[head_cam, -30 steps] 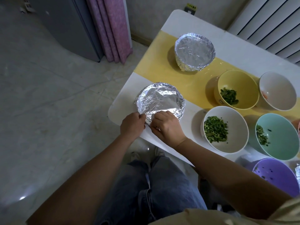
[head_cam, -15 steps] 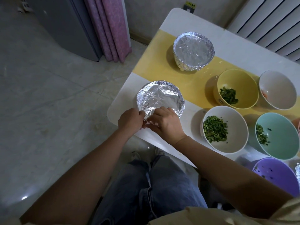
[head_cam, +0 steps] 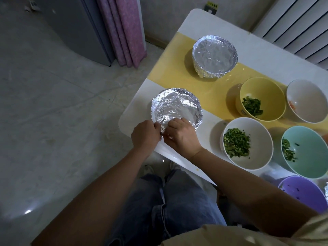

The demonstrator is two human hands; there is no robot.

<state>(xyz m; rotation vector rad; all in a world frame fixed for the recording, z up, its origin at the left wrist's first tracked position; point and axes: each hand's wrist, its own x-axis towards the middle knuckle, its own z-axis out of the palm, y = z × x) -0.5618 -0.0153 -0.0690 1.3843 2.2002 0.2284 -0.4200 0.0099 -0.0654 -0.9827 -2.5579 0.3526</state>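
Hands have barely shifted vs a second ago: both stay on the near rim of the foil-covered bowl (head_cam: 175, 107), with the fingertips now closer together on the same fold. The bowl sits at the near-left corner of the table (head_cam: 136, 110), on the white strip just off the yellow band. Left hand (head_cam: 145, 134) has its fingers curled, pinching the loose foil edge at the rim. Right hand (head_cam: 182, 138) is curled too, gripping the foil just beside it. The step looks like crimping the last loose flap down the outer wall. To do it well, the person pulls the flap taut first, then folds it under the lip and presses along the rim in short runs. Thin foil likely tears at creases under one big squeeze. One hand should anchor the bowl: it is near the table edge and probably light, so a sideways tug could slide it off. Finish reference: second foil-covered bowl (head_cam: 214, 55) toward the far-left corner, wrapped tight all round. White bowl of chopped greens (head_cam: 246, 142) is well apart to the right, so no interference.
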